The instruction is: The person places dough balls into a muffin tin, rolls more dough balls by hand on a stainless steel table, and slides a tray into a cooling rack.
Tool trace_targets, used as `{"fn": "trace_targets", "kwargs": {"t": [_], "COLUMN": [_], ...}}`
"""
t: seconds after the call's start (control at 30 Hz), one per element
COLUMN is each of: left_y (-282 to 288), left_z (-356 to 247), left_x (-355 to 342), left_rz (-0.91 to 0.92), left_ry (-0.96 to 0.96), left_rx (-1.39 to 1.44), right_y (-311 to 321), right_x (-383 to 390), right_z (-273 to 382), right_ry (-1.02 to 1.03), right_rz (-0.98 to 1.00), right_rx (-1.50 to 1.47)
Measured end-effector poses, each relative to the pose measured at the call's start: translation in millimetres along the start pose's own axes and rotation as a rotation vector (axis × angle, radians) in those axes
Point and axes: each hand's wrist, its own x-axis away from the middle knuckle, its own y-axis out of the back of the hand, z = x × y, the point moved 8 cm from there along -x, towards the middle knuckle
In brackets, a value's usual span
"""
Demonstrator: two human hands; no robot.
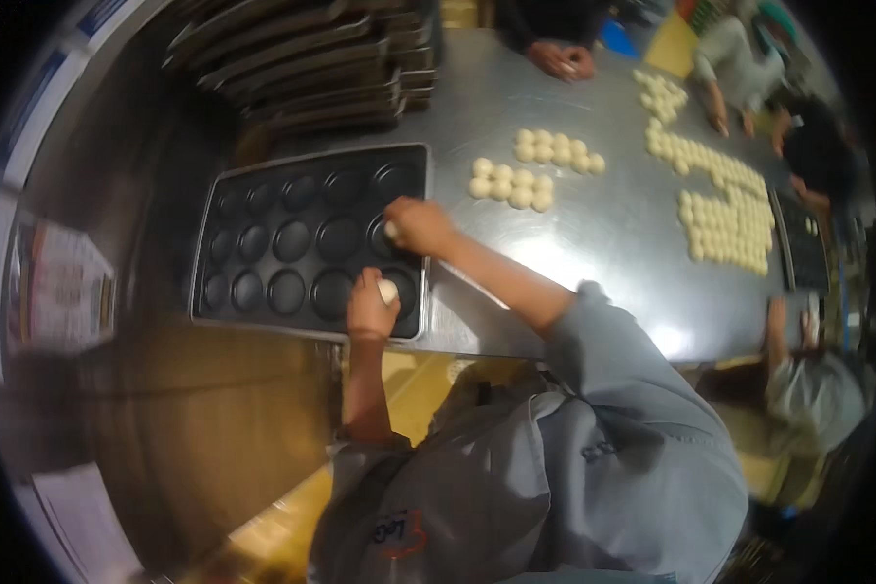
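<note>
Both of my hands are over a dark baking tray (302, 288) with rows of round wells, at the left of the steel table. My left hand (370, 307) grips a pale dough ball (388, 290) above the front row's right end. My right hand (419, 227) is closed around another dough ball (390, 230) at the middle row's right end; the fingers partly hide it. Just right of the tray, small groups of dough balls (511, 185) sit in rows on the table.
Stacked trays (297, 68) stand behind the tray. Several people (740, 54) are around the table's back and right, one person's clasped hands (562, 61) at the top. More dough balls (725, 234) and another dark tray (800, 253) lie on the steel table (574, 302).
</note>
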Motion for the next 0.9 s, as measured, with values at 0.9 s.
{"fn": "trace_targets", "kwargs": {"t": [0.9], "left_y": [-239], "left_z": [-247], "left_x": [47], "left_rz": [0.13], "left_ry": [-0.641], "left_rx": [0.019], "right_y": [173], "right_x": [427], "right_z": [-287], "right_ry": [-0.654], "right_rz": [-0.761], "right_rx": [-0.264]}}
